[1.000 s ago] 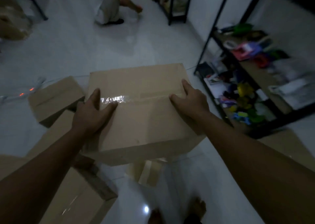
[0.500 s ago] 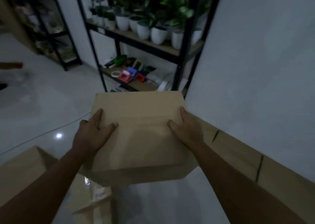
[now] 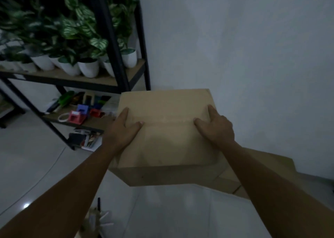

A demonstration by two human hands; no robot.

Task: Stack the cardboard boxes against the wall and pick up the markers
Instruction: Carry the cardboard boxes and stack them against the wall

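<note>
While carried at frame centre, the cardboard box (image 3: 168, 129) is gripped at both sides — left hand (image 3: 121, 131), right hand (image 3: 216, 129), thumbs pressed on top — presumably for stacking against the wall (image 3: 244, 47); markers cannot be made out.

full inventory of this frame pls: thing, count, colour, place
carried cardboard box: 1, brown, centre, held off the floor near the wall
cardboard box on floor: 1 visible, brown, lower right against the wall
shelf rack: 1, black frame, left
potted plants: several, green leaves in white pots, upper shelf
small items: several, red, blue, green, lower shelf, too blurred to name
floor: white, glossy
left hand: grip on box's left side
right hand: grip on box's right side
</note>
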